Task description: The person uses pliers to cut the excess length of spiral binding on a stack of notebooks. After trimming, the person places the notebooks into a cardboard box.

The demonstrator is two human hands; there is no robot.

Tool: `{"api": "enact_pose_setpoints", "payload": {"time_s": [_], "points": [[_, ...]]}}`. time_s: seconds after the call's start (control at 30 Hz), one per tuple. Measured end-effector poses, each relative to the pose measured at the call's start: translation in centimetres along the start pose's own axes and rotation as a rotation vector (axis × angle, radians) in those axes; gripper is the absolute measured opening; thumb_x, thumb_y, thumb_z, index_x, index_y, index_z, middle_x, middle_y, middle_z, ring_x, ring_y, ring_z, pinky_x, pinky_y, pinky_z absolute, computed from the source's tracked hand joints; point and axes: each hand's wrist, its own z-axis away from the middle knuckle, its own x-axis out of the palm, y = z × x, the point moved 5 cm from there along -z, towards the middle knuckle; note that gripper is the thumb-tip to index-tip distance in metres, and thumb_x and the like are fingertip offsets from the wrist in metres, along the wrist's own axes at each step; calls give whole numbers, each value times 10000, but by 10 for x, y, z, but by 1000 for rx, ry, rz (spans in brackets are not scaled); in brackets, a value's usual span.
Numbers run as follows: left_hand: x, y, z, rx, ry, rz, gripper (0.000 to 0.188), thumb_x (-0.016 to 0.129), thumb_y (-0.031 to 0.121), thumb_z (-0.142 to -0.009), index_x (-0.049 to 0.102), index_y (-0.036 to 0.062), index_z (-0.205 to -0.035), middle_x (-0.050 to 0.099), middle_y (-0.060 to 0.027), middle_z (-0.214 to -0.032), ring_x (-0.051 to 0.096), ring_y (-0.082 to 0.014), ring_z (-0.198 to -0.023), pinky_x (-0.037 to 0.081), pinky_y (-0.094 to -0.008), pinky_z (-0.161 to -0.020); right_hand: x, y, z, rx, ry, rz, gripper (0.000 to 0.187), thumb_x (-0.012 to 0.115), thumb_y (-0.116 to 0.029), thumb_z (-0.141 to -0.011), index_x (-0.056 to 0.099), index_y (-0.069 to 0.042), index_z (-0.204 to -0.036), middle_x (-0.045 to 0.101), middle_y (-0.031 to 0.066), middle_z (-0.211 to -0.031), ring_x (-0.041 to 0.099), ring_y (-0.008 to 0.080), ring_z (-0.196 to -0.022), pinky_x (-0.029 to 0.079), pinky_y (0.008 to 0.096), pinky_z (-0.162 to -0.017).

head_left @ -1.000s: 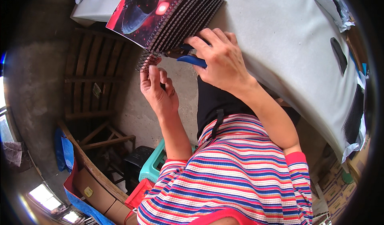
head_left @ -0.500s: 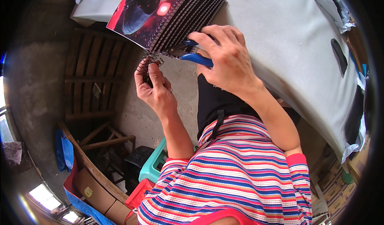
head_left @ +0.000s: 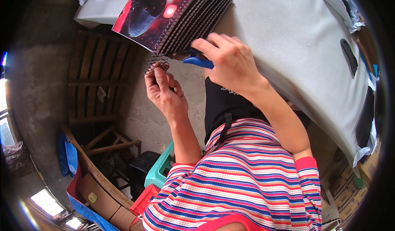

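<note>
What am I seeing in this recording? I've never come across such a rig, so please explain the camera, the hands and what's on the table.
There is no machine: a person works with two bare hands. The view is from a wide fisheye camera on their head, looking down, so straight edges bend and their striped shirt shows below. The left hand holds dark wire coils; the right hand grips a blue-handled tool, like pliers. On the pale-covered table lies a stack of spiral-bound books; farther right is a dark curved piece I cannot identify.
</note>
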Motion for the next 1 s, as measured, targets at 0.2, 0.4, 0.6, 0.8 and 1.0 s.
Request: {"api": "enact_pose_setpoints", "payload": {"time_s": [0.2, 0.4, 0.6, 0.8, 1.0], "points": [[6, 10, 5, 159, 24, -179, 267, 558, 179, -919, 502, 34, -1136, 557, -33, -814, 347, 0, -447, 243, -156, -350, -17, -7, 2, -149, 216, 84, 469, 762, -226, -651, 599, -149, -1084, 559, 39, -1028, 524, 196, -1006, 310, 413, -931], [7, 13, 3, 110, -9, -160, 306, 558, 185, -919, 474, 36, -1171, 564, -41, -816, 351, 6, -452, 240, -152, -353, -10, -14, -1, -140, 198, 68, 400, 750, -207, -662, 618, -140, -1034, 572, 36, -976, 550, 197, -964, 373, 392, -864], [6, 13, 0, 118, -4, -163, 235, 548, 188, -925, 484, 34, -1090, 564, -42, -818, 375, -1, -492, 243, -148, -353, 2, -8, -1, -93, 93, 15, 351, 722, -140, -652, 624, -149, -989, 596, 37, -819, 619, 232, -763, 480, 372, -680], [-2, -9, -7, -365, -190, 615, 214, 475, 200, -943, 493, 11, -1041, 520, -58, -828, 392, -49, -549, 285, -149, -342, -5, -4, -2, -84, 143, 12, 416, 738, -136, -633, 615, -160, -1030, 589, 34, -894, 593, 220, -872, 433, 387, -801], [2, -17, -5, -646, -43, 1015, 270, 466, 194, -880, 519, 8, -1069, 529, -125, -984, 517, -144, -718, 447, -151, -422, -19, -8, 2, -147, 225, 50, 527, 775, -161, -608, 594, -163, -1104, 552, 34, -1054, 510, 203, -1037, 283, 395, -961]]}}
